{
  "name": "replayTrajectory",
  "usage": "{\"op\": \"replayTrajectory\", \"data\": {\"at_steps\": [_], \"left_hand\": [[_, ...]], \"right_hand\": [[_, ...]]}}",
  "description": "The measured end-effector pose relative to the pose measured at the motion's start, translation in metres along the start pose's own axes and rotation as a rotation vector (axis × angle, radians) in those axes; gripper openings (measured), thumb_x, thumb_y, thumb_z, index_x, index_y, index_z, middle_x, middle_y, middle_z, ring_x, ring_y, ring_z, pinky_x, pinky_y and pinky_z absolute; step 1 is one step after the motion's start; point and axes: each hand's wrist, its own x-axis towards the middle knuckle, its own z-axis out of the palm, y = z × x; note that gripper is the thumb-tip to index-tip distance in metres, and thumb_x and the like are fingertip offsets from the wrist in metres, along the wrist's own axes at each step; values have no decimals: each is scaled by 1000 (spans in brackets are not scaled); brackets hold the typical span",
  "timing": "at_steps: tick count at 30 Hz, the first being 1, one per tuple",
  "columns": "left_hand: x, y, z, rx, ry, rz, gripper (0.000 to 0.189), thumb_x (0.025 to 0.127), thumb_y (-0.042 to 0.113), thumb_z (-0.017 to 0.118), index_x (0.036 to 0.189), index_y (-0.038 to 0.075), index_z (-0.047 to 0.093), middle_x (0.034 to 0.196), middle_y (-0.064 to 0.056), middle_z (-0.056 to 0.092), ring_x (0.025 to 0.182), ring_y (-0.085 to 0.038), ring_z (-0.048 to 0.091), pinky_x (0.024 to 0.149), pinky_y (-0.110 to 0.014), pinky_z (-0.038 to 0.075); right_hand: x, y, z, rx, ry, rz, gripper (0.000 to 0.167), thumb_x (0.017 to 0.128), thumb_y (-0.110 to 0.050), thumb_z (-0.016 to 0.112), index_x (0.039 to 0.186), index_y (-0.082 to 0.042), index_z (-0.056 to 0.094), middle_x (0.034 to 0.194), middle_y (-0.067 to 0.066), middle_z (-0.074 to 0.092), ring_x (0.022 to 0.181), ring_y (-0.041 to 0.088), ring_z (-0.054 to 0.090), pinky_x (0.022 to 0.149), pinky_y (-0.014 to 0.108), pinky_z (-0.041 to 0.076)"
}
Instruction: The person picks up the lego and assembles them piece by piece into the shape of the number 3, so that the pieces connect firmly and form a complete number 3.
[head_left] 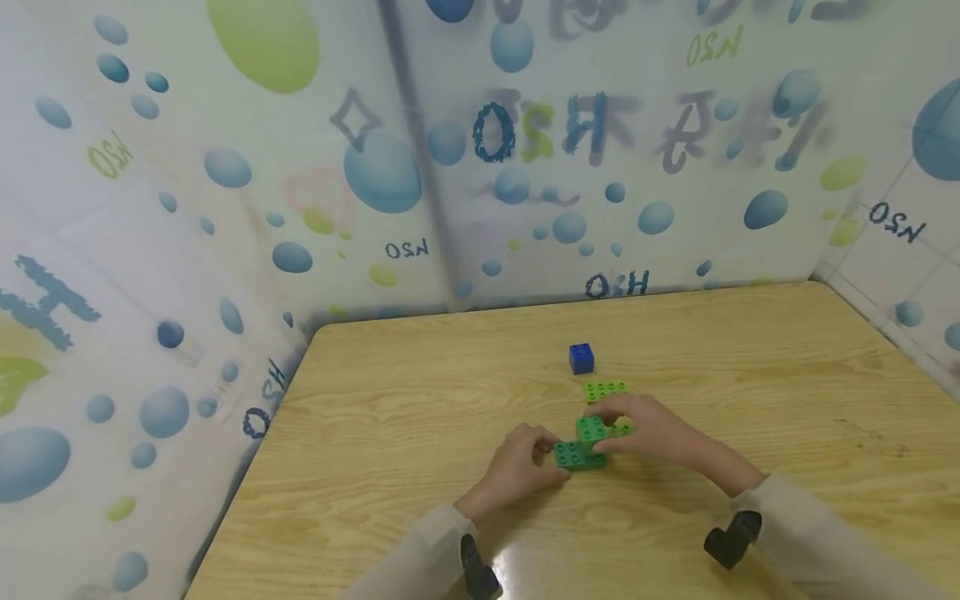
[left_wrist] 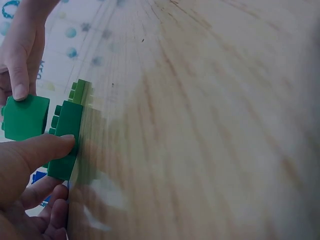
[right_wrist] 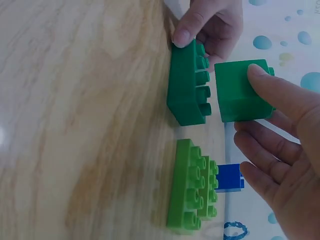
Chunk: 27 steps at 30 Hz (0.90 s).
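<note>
Right hand point(head_left: 648, 423) had the cube point(head_left: 591, 428) pinched, thumb against fingers, just above the green brick's point(head_left: 576, 456) right half, not touching! Left hand point(head_left: 517, 460) gripped that brick's left end, long axis running left-right across the table point(head_left: 405, 392).

Long green brick point(right_wrist: 182, 87): smooth plastic; tabletop point(head_left: 420, 375): wood-grained, glossy.
</note>
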Motion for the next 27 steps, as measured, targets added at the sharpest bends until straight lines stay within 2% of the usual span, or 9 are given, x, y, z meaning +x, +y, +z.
{"op": "replayTrajectory", "data": {"at_steps": [9, 18, 27], "left_hand": [[0, 0, 0, 6, -7, -4, 37, 73, 25, 78, 103, 10, 64, 91, 3, 51, 81, -10, 44, 70, -24, 37], [0, 0, -1, 7, -7, -1, 36, 73, 25, 77, 103, 10, 64, 90, 3, 50, 81, -10, 44, 70, -24, 36], [-1, 1, -1, 8, -7, 5, 36, 74, 24, 77, 103, 9, 64, 90, 2, 50, 80, -10, 43, 69, -24, 37]], "right_hand": [[-3, -2, 8, 4, 3, 13, 44, 80, -35, 69, 114, -8, 61, 99, -5, 60, 88, 15, 55, 75, 36, 47], [-4, -4, 10, -48, 23, 15, 42, 78, -31, 72, 112, -9, 62, 99, -3, 60, 85, 14, 54, 73, 35, 46], [-4, -5, 10, -38, 25, 39, 40, 77, -31, 73, 109, -9, 63, 99, -2, 61, 85, 15, 54, 71, 35, 46]]}}
